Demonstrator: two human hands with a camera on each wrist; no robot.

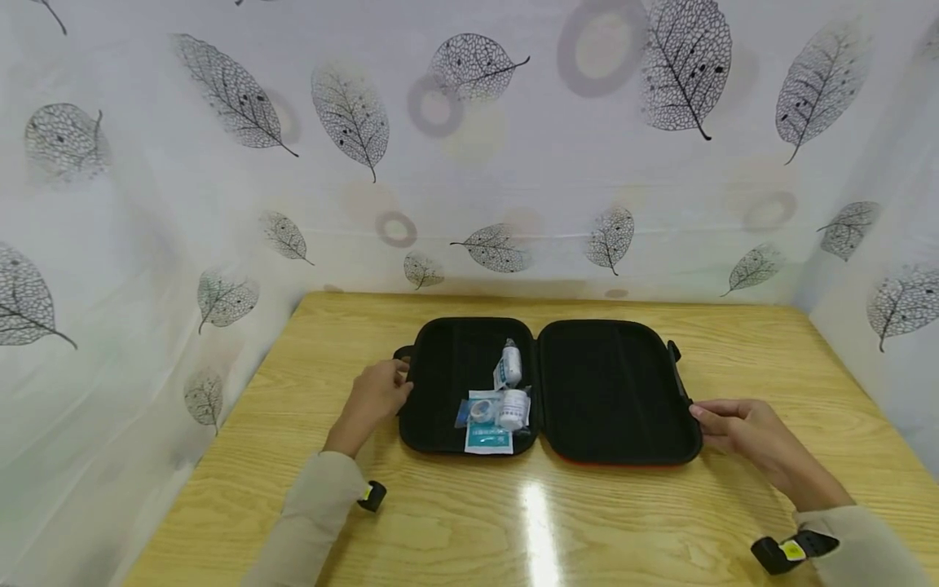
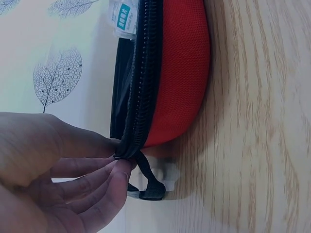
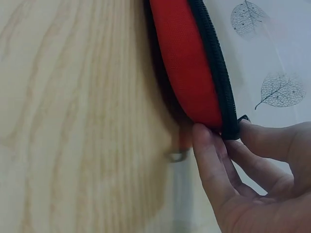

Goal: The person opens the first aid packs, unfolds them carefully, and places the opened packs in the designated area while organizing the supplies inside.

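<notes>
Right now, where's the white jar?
Head view: the jar is in the open case, left half, near the hinge, right of the ring, in front of the bottle.

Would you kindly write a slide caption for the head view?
Left hand and right hand hold opposite edges of an open case with packets inside.

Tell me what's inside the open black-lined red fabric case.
In the case, a white cylindrical bottle, squat white jar, whitish ring, flat white-and-teal packet and part of something blue show. Whatever lies beneath them is covered.
</notes>
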